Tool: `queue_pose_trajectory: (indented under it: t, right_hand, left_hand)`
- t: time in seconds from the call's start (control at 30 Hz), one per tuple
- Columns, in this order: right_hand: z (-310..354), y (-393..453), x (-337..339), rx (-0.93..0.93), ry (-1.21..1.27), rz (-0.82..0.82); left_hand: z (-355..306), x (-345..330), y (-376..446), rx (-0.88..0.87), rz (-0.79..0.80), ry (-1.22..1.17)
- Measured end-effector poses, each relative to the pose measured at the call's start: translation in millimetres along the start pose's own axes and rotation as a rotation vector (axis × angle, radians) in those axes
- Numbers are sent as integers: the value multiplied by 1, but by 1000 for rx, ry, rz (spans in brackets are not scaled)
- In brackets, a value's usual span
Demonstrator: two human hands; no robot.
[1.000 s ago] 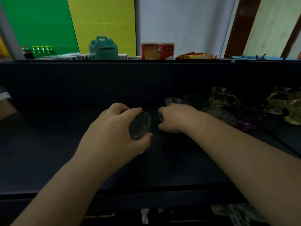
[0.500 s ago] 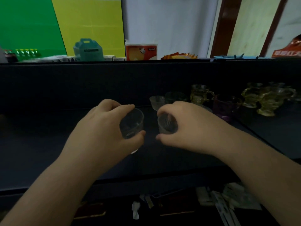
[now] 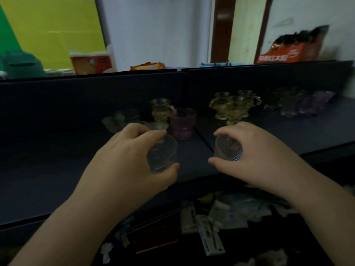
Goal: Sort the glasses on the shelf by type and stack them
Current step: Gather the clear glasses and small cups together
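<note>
My left hand [image 3: 126,160] grips a small clear glass [image 3: 162,155] above the dark shelf [image 3: 57,169]. My right hand [image 3: 255,156] holds a clear ribbed glass [image 3: 223,148] a short way to the right, the two glasses apart. Behind them on the shelf stand a purple glass [image 3: 183,123], an amber handled mug [image 3: 161,110], and two pale clear glasses [image 3: 117,120] at the left. Farther right sit two amber mugs [image 3: 230,107] and a blurred group of clear and purple glasses [image 3: 299,103].
The shelf's back wall [image 3: 96,100] rises behind the glasses. On top of it rest a teal box [image 3: 21,66], an orange-and-white box [image 3: 92,63] and an orange bag [image 3: 290,49]. Below the shelf front lies a clutter of packets and papers [image 3: 211,221].
The view has swung right, showing more glasses on the right. My right hand picked up the ribbed glass and carried it right, away from the left hand's glass.
</note>
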State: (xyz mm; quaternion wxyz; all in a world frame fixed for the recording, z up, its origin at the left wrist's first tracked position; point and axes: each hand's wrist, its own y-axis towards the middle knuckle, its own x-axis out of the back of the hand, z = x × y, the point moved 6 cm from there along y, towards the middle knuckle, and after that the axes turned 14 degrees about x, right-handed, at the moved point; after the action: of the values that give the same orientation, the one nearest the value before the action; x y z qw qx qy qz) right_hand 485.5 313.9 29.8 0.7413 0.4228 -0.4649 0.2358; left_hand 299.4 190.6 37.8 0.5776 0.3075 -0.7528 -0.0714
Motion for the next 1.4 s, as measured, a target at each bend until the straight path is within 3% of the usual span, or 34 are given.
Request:
queue_pose_trajectory:
  t: [0.43, 1.0, 1.4]
  right_hand:
    - [-170, -92, 75, -149, -54, -12]
    - [-296, -83, 106, -289, -171, -124]
    - [-426, -76, 126, -215, -107, -121]
  left_hand:
    - [-179, -98, 31, -102, 48, -88]
    - [-296, -203, 137, -291, 141, -157]
    - [-380, -281, 195, -149, 149, -26]
